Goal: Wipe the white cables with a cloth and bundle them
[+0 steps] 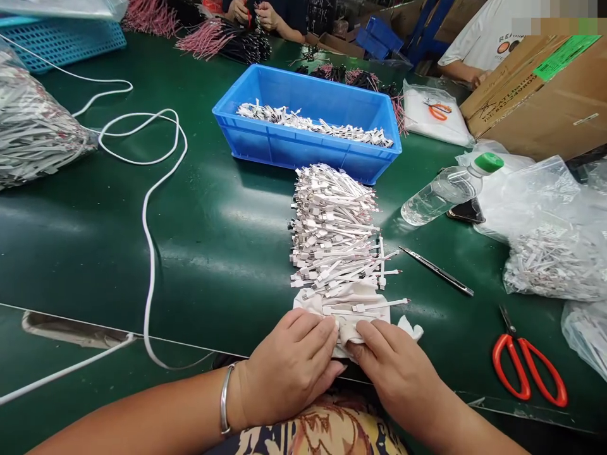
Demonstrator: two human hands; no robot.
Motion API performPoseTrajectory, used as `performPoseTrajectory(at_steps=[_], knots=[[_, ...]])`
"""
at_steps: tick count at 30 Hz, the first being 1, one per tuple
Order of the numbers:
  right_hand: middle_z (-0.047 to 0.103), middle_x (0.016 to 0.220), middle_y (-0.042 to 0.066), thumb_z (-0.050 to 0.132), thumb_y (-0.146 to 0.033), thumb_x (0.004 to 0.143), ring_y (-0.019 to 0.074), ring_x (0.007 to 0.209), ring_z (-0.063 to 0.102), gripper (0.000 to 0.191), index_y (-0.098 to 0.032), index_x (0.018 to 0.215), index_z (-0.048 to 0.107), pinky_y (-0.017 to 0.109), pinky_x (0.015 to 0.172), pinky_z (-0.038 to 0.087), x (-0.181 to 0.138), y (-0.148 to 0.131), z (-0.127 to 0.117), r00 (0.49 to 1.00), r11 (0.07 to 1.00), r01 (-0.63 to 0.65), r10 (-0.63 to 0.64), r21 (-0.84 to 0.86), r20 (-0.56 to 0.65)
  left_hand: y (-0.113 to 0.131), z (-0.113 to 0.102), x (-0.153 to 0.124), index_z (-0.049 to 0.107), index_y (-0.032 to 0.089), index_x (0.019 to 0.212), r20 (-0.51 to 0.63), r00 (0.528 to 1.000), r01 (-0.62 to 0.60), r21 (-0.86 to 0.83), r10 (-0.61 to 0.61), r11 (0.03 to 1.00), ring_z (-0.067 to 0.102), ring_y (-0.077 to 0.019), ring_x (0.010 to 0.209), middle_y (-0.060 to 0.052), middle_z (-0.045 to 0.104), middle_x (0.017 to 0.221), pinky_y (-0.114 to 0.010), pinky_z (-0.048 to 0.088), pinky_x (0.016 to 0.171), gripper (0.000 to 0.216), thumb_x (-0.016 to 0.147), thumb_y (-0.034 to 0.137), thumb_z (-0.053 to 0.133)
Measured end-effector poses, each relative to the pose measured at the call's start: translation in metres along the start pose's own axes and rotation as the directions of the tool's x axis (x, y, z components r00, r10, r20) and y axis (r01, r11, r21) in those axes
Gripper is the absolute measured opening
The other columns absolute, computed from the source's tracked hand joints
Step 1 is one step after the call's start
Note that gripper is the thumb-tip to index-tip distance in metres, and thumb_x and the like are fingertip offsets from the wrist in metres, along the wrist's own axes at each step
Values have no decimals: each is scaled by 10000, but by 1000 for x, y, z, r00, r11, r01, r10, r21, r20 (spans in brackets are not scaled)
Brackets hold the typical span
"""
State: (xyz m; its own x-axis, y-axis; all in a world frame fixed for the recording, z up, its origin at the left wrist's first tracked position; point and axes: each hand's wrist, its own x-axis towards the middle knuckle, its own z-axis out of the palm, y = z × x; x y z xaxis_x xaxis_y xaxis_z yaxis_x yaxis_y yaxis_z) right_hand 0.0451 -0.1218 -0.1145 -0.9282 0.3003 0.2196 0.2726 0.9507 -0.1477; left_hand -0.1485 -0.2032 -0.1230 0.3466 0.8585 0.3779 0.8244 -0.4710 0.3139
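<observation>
lower centre: left hand (294,357) and right hand (398,360), fingers closed on soft white cloth (349,330); i'd tension it evenly, lest the short flat white cables (334,227) scatter.

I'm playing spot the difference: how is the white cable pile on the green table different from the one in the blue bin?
The table pile lies mostly side by side; the bin pile looks jumbled. The table pile reaches close to the left hand and right hand; the bin pile sits farther off, inside the blue bin. Both piles look mostly white.
</observation>
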Motion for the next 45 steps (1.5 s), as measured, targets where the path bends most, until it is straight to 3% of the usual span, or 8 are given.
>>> performPoseTrajectory(at_steps=[8, 14, 31, 45], knots=[[558, 878, 127, 265, -73, 907, 223, 737, 436, 378, -136, 838, 631, 348, 637, 342, -1, 11, -9, 998, 999, 52, -52, -7, 25, 1, -1, 2, 600, 69, 1110, -5, 1000, 8, 6, -8, 1000, 572, -226, 936, -108, 661, 1067, -394, 465, 841, 309, 861, 246, 555], [561, 875, 105, 298, -125, 933, 208, 749, 438, 337, -155, 862, 626, 326, 643, 347, 3, 14, -5, 1000, 995, -8, 9, 98, -7, 0, -2, 3, 601, 65, 1113, -7, 1000, -3, 16, 3, 1000, 569, -224, 932, -105, 660, 1072, -395, 470, 834, 312, 861, 245, 558], [547, 877, 104, 304, -75, 892, 201, 719, 410, 325, -157, 828, 613, 331, 634, 340, 0, 22, -9, 997, 998, 42, -45, 53, 58, -1, -3, 3, 595, 77, 1115, 11, 1000, 15, -24, -14, 1000, 577, -221, 922, -107, 659, 1070, -389, 478, 827, 308, 849, 231, 564], [547, 898, 92, 338, -92, 894, 202, 763, 433, 290, -167, 859, 616, 332, 671, 367, 0, 24, -9, 996, 992, 13, -24, 125, 84, -1, -3, 2, 594, 78, 1130, 25, 1000, 19, -23, -18, 1000, 574, -227, 936, -107, 656, 1097, -391, 473, 843, 329, 847, 246, 573]])
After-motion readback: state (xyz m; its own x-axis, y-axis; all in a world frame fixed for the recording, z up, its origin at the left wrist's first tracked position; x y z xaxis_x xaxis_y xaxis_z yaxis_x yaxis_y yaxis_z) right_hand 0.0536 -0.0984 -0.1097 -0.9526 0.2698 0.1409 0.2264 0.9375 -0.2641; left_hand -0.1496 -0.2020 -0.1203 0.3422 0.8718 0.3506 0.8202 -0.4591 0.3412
